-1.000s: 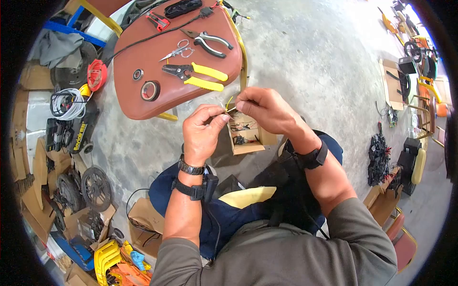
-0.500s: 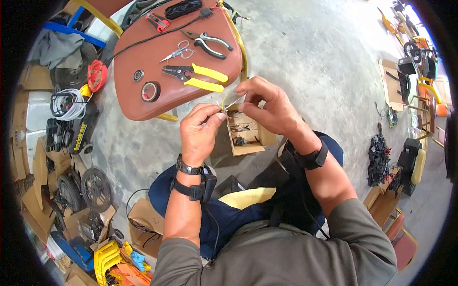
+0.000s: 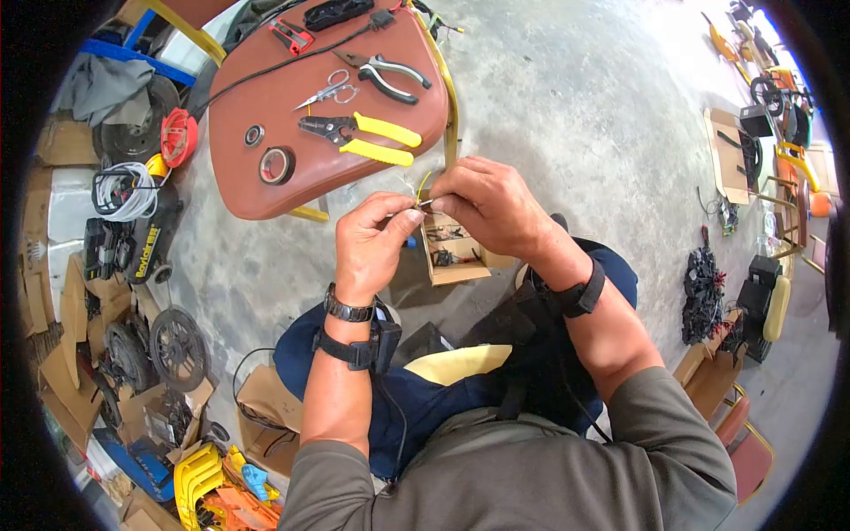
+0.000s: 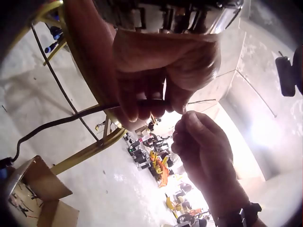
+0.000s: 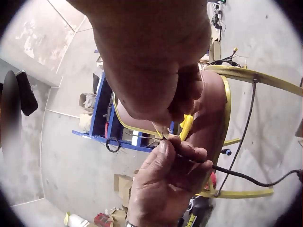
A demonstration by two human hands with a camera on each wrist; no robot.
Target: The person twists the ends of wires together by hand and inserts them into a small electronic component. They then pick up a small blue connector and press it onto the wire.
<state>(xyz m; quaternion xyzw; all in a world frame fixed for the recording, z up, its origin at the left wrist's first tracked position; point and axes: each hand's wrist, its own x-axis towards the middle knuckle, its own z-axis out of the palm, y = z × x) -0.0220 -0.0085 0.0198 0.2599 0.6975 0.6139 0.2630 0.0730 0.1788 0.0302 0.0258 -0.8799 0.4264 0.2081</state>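
Observation:
In the head view my left hand (image 3: 367,243) pinches the end of a black cable between thumb and fingers. A thin yellow wire (image 3: 424,182) sticks up from that end. Opposite it, my right hand (image 3: 491,203) pinches at the wire ends, its fingertips close to the left thumb. In the left wrist view the black cable (image 4: 61,121) runs out from under the left fingers and hangs toward a dark plug. The right wrist view shows the cable (image 5: 246,180) passing through the left hand (image 5: 165,184); the right fingertips are partly hidden.
A brown-red chair seat (image 3: 354,168) carries yellow-handled wire strippers (image 3: 381,140), pliers (image 3: 390,80), scissors (image 3: 329,91), a tape roll (image 3: 277,165) and a red cutter (image 3: 291,36). Below the hands stands an open cardboard box (image 3: 460,274) with wire scraps. Wheels and cartons lie left.
The right hand spread its fingers and drew back from the wires half a second ago; now it has come back in and pinches them beside the left fingertips. The left hand has stayed nearly still.

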